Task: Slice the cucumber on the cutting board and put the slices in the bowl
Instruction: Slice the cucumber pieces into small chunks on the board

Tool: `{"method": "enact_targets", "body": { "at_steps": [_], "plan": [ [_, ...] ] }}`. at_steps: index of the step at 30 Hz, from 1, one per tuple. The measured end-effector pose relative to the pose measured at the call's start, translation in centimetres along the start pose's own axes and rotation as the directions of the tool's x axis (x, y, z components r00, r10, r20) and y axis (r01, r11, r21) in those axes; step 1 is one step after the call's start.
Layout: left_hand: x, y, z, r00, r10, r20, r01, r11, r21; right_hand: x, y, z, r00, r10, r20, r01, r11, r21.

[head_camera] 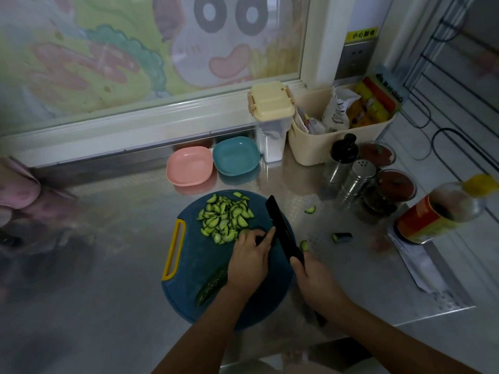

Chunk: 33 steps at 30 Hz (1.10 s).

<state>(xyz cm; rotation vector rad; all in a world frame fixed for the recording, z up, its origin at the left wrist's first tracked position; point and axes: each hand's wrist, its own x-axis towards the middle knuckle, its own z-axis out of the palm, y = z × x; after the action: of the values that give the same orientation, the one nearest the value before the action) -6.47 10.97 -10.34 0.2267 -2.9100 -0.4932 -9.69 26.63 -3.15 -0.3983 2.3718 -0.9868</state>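
Right hand (310,276) grips knife (280,228); left hand (251,255) fingers pinch cucumber (258,240) on board (189,265), slices (224,220) just beside.

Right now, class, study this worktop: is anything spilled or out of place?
Yes. Three bits of cucumber lie off the cutting board on the counter: a slice near the shaker, an end piece further right, and another slice beside the knife.
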Motion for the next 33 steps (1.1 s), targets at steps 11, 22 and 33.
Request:
{"method": "enact_targets", "body": {
  "at_steps": [11,22,33],
  "plan": [
    [-0.2,0.1,0.1,1.000,0.010,-0.023,-0.010,1.000,-0.010,-0.6,-0.1,-0.4,1.000,0.014,0.003,-0.014,1.000,0.023],
    [-0.1,-0.2,0.3,0.999,0.008,-0.035,-0.009,1.000,-0.028,0.4,0.0,0.5,0.998,0.046,0.038,-0.043,0.996,-0.082],
    [0.0,-0.4,0.2,1.000,0.015,-0.018,-0.017,0.998,-0.066,1.6,0.4,1.7,1.000,0.022,-0.002,-0.022,0.983,-0.184]
  ]
}}
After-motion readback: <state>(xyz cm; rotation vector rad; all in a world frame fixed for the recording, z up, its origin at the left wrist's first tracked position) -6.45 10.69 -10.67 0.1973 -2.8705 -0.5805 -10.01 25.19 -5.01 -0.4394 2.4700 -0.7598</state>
